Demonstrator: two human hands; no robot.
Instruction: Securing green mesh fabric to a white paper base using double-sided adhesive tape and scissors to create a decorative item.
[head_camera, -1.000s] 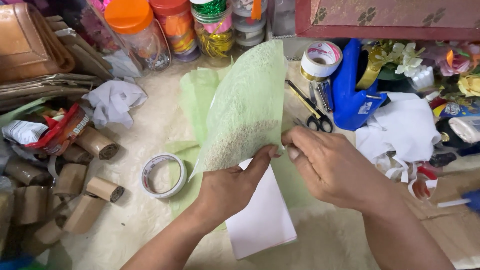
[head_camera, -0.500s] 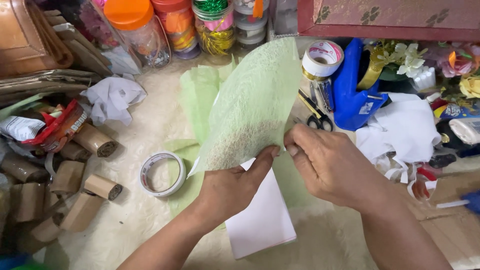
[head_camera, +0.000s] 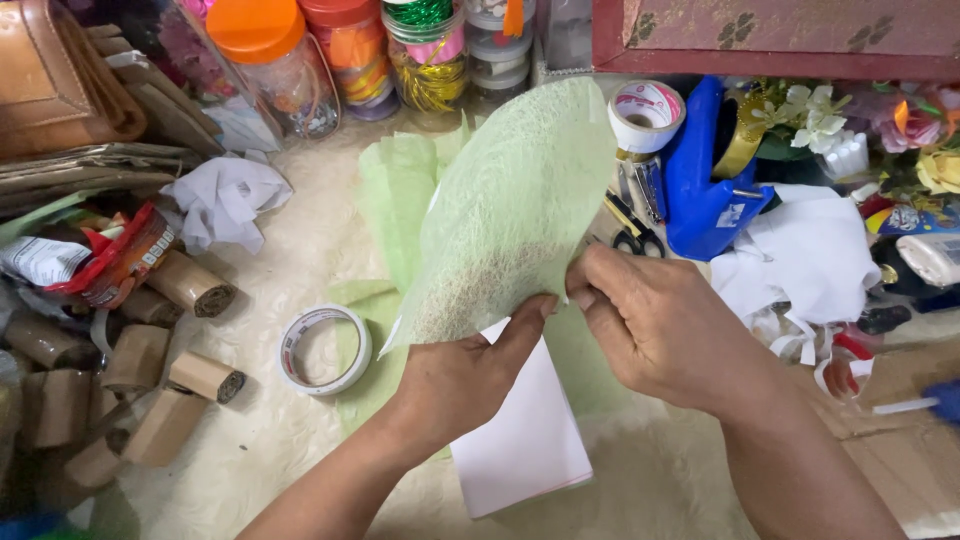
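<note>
A pale green fibrous mesh sheet (head_camera: 510, 210) stands tilted above the work surface, pinched at its lower edge by both hands. My left hand (head_camera: 465, 375) grips it from below with the thumb up against the sheet. My right hand (head_camera: 665, 330) holds the lower right edge with its fingertips. Under the hands lie a white paper sheet (head_camera: 525, 440) and light green tissue paper (head_camera: 395, 190). A roll of clear tape (head_camera: 322, 348) rests just left of my left hand.
Plastic jars with orange lids (head_camera: 270, 60) line the back. Cardboard tubes (head_camera: 150, 350) and wrappers crowd the left. A blue glue gun (head_camera: 705, 170), scissors (head_camera: 635, 230), a tape roll (head_camera: 645, 115), white paper scraps (head_camera: 815, 250) and artificial flowers (head_camera: 820, 115) sit at the right.
Both hands have shifted slightly right with the mesh sheet, still holding its lower edge. Nothing was let go or picked up.
</note>
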